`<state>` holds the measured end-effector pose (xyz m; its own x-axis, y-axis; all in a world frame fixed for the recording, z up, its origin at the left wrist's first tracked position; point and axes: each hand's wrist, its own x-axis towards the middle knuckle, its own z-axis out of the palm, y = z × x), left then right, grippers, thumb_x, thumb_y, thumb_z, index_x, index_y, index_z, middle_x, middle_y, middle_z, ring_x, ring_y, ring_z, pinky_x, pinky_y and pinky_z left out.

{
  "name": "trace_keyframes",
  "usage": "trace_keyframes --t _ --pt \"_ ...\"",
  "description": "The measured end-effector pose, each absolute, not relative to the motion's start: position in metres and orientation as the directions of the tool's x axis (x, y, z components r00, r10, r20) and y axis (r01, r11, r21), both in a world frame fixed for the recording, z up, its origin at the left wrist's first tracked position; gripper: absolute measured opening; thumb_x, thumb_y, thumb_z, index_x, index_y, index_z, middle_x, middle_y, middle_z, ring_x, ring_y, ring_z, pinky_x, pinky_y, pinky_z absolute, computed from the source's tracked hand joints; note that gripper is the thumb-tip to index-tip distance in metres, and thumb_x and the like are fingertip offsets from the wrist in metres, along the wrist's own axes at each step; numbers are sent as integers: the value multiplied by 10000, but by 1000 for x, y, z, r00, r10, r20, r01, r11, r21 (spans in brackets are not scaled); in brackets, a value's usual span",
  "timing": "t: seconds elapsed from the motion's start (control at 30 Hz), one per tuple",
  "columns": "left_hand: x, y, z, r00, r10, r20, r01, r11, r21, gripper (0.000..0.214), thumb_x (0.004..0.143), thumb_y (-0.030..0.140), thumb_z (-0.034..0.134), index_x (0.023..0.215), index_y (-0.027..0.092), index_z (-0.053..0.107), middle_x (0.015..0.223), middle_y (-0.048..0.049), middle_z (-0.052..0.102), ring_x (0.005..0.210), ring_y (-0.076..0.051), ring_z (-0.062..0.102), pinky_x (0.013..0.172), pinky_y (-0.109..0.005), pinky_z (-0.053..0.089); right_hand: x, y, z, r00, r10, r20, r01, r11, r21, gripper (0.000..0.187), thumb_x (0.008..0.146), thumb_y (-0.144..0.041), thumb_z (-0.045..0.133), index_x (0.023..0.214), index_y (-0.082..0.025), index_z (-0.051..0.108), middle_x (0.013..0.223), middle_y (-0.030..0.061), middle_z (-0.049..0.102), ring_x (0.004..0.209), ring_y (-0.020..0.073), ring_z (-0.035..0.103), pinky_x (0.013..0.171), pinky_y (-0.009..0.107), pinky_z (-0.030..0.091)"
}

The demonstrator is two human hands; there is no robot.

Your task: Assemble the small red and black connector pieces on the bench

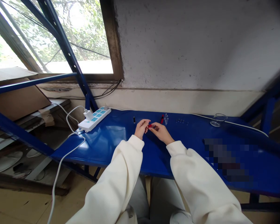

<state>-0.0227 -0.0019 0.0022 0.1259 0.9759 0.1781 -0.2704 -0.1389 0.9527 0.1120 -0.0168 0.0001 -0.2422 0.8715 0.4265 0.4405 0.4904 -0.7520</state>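
Observation:
Both hands meet over the middle of the blue table. My left hand has its fingers curled, closed at a small red piece. From the other side my right hand pinches the same piece between thumb and fingers. Its exact kind is too small to make out, and the fingers hide part of it. Just beyond my right hand lie red pieces beside several clear tube-like pieces. A small dark cylinder stands behind my left hand.
Tiny clear parts lie in rows further right, near a clear glass. A white power strip with a plug and cable sits at the left edge. A blurred-out dark object rests at the right. Blue posts frame the table.

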Motion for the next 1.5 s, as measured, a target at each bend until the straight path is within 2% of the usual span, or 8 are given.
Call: trace_keyframes --t 0.13,0.3,0.43,0.57,1.03,1.5 --pt "-21 -2 3 84 983 164 -226 -142 964 264 712 369 564 844 141 568 605 22 488 401 -32 413 339 -166 223 117 -16 2 -186 879 439 610 454 -649 225 763 -356 486 853 -179 590 754 25 621 580 109 505 563 225 384" --pt "-20 -1 2 44 986 163 -113 -157 981 212 707 333 561 783 134 563 569 26 506 375 -28 400 368 -173 272 135 -10 4 1 944 330 825 186 -534 156 738 -311 516 778 -184 598 744 36 640 671 145 567 571 223 368" --pt "-20 -2 0 97 974 207 -17 -206 978 186 727 314 533 774 137 567 540 30 509 368 -36 403 401 -186 325 149 -5 3 134 971 196 864 -17 -503 167 729 -329 528 748 -182 605 762 54 649 722 172 591 566 226 367" --pt "-20 -3 -4 148 951 271 98 -286 953 185 746 310 505 765 142 581 544 17 526 417 -54 439 444 -192 363 154 -1 0 231 963 142 866 -137 -482 203 734 -358 522 781 -182 613 778 65 649 745 187 602 564 232 374" --pt "-18 -8 2 174 949 262 202 -295 934 169 745 277 502 733 140 601 545 -9 549 475 -79 480 478 -203 384 151 11 -7 229 959 164 886 -136 -442 222 773 -359 491 854 -188 609 814 77 645 786 203 602 613 256 400" --pt "-18 -4 -6 165 954 250 174 -278 945 173 734 296 509 733 147 596 548 -2 538 468 -74 464 447 -183 356 151 12 -9 228 965 132 886 -149 -440 217 778 -349 503 870 -182 605 827 85 644 803 204 605 632 264 411"
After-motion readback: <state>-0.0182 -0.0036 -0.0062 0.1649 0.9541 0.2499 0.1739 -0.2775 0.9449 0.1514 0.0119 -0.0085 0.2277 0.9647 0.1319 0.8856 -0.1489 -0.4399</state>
